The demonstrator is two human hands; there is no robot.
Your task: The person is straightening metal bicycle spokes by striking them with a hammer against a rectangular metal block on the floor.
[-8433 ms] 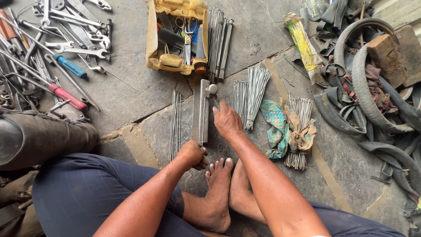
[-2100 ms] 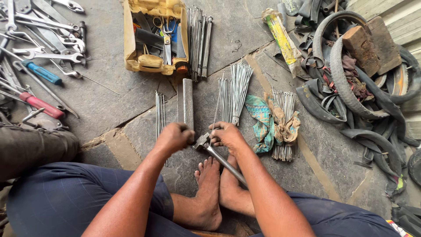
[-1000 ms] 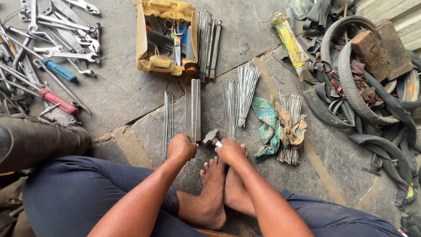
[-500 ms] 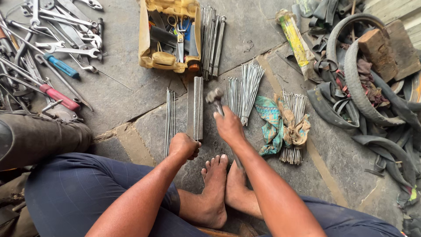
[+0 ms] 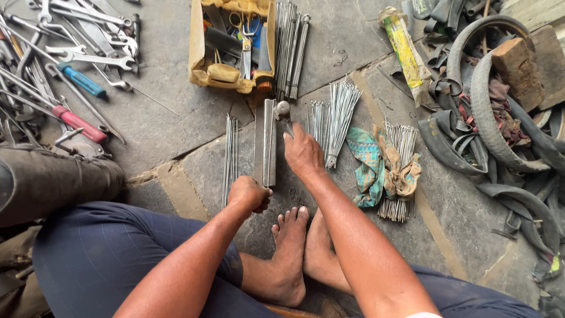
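A long grey metal bar [image 5: 266,141] lies on the stone floor, pointing away from me. My left hand [image 5: 250,194] is a closed fist at its near end, gripping it. My right hand [image 5: 303,154] lies just right of the bar and holds a small hammer. The round hammer head [image 5: 283,109] sits by the bar's far end. A thin row of spokes [image 5: 229,154] lies left of the bar, and a fanned bundle of spokes [image 5: 334,118] lies to its right. My bare feet [image 5: 294,253] rest below the hands.
A yellow tool tray [image 5: 203,56] with pliers and long rods stands beyond the bar. Wrenches and screwdrivers [image 5: 76,79] spread at the far left. Rags with more spokes [image 5: 388,171], a yellow packet [image 5: 406,50], old tyres [image 5: 500,129] and a wooden block [image 5: 518,68] fill the right.
My right hand has carried the hammer away from me along the bar, from near its close end to its far end. The left fist has stayed at the near end.
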